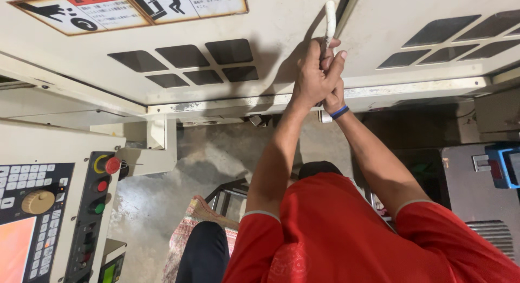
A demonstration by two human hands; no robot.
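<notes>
Both hands were clamped together on the white door handle [329,23], the left hand [311,77] on top and the right hand [334,96] under it, at the seam between the cream machine doors [271,23]. A hard pull could have let the grip slip off the narrow bar, or pinched fingers at the seam. Below lay stained concrete floor [216,153], then the control panel [38,218] with its red stop button [112,165].

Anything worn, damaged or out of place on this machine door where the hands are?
Yes: the door's lower edge rail shows chipped, flaking paint with dark patches. Both hands, left hand and right hand, clasp the white door handle. Nothing looks spilled or askew.
</notes>
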